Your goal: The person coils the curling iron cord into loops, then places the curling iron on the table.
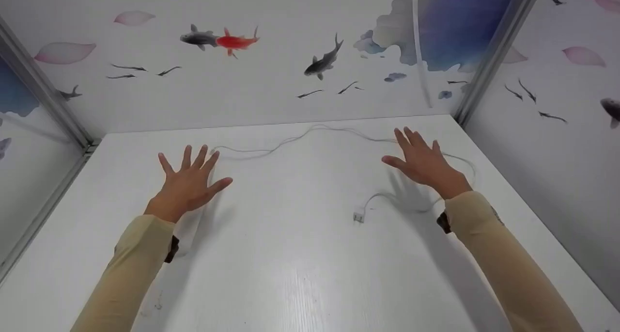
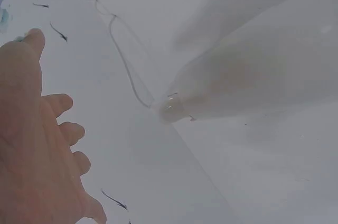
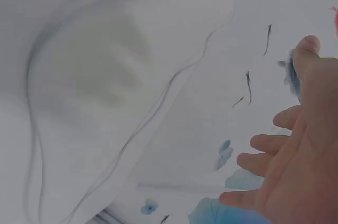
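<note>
My left hand (image 1: pixel 188 182) hovers palm down with its fingers spread, above a long white body (image 2: pixel 259 71) lying on the table. In the head view that body is mostly hidden under the left hand and forearm; its kind cannot be told. A thin white cord (image 1: pixel 242 150) leaves its far end and runs along the back of the table to the right, then curves forward under my right arm. It ends in a small white plug (image 1: pixel 358 217) near the middle right. Fingers spread too, my right hand (image 1: pixel 428 165) hangs over the cord, holding nothing.
The white table (image 1: pixel 290 254) is bounded by a back wall (image 1: pixel 281 89) printed with fish and petals, with similar panels at both sides. Metal posts (image 1: pixel 499 55) stand at the back corners. Small dark marks (image 1: pixel 158 300) lie near the left forearm.
</note>
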The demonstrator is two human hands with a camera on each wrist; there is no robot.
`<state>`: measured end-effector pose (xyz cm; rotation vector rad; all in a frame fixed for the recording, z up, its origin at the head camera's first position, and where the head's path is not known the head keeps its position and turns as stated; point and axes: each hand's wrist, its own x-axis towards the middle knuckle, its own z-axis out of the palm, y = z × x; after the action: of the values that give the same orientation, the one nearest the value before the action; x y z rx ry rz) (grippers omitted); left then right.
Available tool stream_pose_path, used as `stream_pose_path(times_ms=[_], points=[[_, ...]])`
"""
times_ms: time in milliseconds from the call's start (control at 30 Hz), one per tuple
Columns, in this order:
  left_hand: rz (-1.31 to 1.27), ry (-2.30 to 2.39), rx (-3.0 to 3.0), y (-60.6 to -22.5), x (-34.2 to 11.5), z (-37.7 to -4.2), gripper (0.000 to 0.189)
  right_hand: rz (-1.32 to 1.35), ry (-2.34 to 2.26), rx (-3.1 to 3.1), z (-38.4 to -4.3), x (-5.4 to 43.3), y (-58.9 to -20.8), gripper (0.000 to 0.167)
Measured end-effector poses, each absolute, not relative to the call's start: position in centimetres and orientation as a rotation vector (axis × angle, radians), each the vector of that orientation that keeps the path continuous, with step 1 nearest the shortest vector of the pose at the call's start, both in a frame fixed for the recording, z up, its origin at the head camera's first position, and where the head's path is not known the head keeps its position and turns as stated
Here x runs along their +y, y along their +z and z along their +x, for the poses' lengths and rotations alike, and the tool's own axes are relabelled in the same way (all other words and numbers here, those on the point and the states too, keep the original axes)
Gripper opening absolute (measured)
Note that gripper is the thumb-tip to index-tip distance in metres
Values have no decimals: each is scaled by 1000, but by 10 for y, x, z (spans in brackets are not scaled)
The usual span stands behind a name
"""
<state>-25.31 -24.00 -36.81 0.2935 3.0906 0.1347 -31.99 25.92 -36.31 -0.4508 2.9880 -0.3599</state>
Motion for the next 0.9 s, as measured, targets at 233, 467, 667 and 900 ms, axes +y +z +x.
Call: stream_pose_path(times_ms=[233, 467, 667, 900], points=[[174, 225, 3116, -377, -257, -236, 79, -456, -483, 2919, -309, 252, -374, 96], [-39, 409, 3160, -390, -264, -224, 69, -450, -644, 2814, -303, 249, -384, 94], [-151, 641, 3044, -404, -270, -218, 75, -444, -881, 2687, -298, 243, -397, 95], [-215, 885, 2859, -412, -272, -213, 80, -404, -822, 2654, -292, 232, -408, 87]])
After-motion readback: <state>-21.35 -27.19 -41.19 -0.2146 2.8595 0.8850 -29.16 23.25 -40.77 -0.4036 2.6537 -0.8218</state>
